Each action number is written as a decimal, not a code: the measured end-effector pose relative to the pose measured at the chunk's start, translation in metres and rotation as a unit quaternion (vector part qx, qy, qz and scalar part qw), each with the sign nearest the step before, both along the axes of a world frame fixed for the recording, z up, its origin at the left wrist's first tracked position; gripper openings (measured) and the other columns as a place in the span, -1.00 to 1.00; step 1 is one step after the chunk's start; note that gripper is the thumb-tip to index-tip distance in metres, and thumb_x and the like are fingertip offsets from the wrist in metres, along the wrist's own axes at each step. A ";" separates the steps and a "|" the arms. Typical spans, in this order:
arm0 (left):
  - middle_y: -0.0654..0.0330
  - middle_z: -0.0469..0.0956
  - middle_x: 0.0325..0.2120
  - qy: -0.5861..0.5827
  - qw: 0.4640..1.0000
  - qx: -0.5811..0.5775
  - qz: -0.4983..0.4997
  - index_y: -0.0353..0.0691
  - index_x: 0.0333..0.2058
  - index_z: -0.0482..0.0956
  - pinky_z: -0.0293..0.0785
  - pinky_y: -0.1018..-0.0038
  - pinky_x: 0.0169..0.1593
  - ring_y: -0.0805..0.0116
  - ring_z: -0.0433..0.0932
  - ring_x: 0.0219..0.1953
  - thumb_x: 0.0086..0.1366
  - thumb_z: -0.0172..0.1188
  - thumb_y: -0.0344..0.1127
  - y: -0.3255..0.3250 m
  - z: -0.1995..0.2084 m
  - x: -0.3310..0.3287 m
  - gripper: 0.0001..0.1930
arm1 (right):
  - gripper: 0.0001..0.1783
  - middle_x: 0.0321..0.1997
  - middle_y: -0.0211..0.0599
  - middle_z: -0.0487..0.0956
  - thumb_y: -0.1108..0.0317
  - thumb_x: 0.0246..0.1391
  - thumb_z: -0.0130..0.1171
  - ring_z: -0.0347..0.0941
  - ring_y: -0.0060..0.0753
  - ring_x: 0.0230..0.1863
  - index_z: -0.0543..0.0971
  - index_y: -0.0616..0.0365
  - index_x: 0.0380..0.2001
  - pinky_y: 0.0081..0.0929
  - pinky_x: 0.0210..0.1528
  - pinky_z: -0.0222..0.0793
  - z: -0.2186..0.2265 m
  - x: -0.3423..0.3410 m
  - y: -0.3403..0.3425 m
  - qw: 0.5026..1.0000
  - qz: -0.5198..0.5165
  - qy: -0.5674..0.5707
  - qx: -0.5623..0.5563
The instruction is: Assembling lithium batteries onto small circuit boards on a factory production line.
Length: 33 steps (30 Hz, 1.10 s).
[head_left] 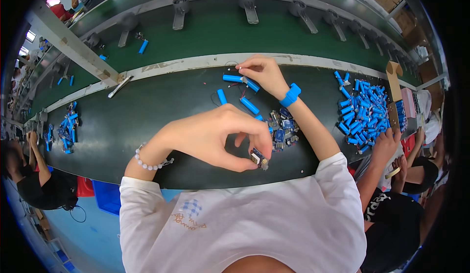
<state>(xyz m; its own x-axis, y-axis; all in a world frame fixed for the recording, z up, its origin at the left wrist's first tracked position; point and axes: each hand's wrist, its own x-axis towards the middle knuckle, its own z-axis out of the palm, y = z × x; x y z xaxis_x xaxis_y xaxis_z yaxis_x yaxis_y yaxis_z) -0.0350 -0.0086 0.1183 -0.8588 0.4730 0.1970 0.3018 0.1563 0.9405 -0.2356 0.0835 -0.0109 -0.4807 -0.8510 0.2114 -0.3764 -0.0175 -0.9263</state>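
My left hand [220, 136] is closed in a pinch on a small circuit board [255, 156], held above the near part of the dark work table. Farther off, my right hand [262, 72] pinches a small white plug [239, 69] on a thin dark wire. Just below the right fingers lies a blue cylindrical battery [232, 78]. More loose batteries [249, 105] with leads lie between my hands. Beside them is a pile of small circuit boards [284, 128], partly hidden behind my left hand.
A large heap of blue batteries [362, 111] lies to the right, with a cardboard box [393, 82] behind it. Smaller battery piles [68, 128] are at the left. Past a pale rail [196, 62], grey fan-shaped parts [248, 6] line a green belt. Co-workers sit on both sides.
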 end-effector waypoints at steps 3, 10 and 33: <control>0.35 0.61 -0.46 0.013 1.000 0.001 0.005 -0.18 -0.36 0.58 0.37 0.59 -0.45 0.49 0.53 -0.45 -0.01 0.31 -0.47 -0.001 0.000 0.001 -0.81 | -0.84 -0.28 -0.29 0.61 0.46 0.05 0.18 0.50 -0.55 -0.23 0.63 0.24 -0.28 -0.59 -0.19 0.41 0.006 0.004 -0.003 0.996 -0.017 0.086 -0.029; 0.24 0.61 -0.44 -0.062 0.991 0.025 0.118 -0.26 -0.19 0.58 0.41 0.62 -0.42 0.53 0.52 -0.51 -0.02 0.32 -0.52 -0.014 0.017 0.005 -0.66 | -0.80 -0.34 -0.30 0.61 0.41 0.11 0.10 0.49 -0.59 -0.28 0.60 0.23 -0.21 -0.64 -0.24 0.37 0.056 0.015 -0.007 0.996 0.006 -0.028 -0.090; 0.13 0.51 -0.22 0.033 0.886 0.146 0.440 -0.41 -0.01 0.42 0.52 0.50 -0.09 0.44 0.54 -0.19 0.19 0.18 -0.51 -0.034 -0.007 -0.022 -0.63 | -0.87 -0.35 -0.19 0.62 0.46 0.08 0.14 0.54 -0.47 -0.33 0.57 0.30 -0.31 -0.59 -0.23 0.43 0.121 0.053 0.011 0.961 0.060 -0.238 -0.127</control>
<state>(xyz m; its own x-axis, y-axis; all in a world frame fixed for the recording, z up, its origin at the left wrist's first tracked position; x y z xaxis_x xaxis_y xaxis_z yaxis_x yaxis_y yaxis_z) -0.0571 -0.0424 0.1111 -0.8519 -0.4525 0.2638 0.2399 0.1106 0.9645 -0.1827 0.0950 0.1098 -0.4763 -0.8563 0.1995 0.1078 -0.2821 -0.9533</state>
